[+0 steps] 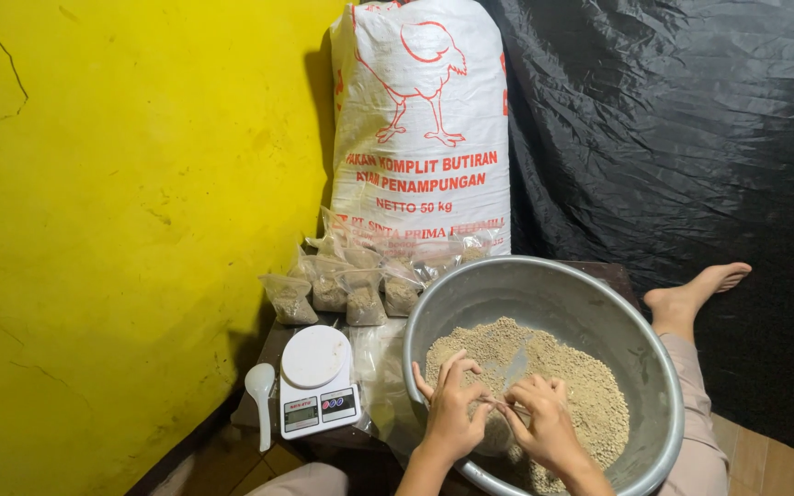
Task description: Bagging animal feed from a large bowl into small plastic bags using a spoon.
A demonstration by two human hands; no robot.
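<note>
Both my hands over the feed [590, 395] in the bowl [544, 276], left hand [450, 409] and right hand [544, 424] fingers pinched narrow on a small clear bag [496, 434] between them, scale [316, 381] and scoop [260, 386] left of my fingers, filled bags [360, 289] beyond.

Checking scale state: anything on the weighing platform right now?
No. The white kitchen scale has a bare round platform; both hands are over the metal basin of grainy feed.

A cracked yellow wall [121, 211] meets black plastic sheeting [682, 138] above wooden flooring [765, 464].
</note>
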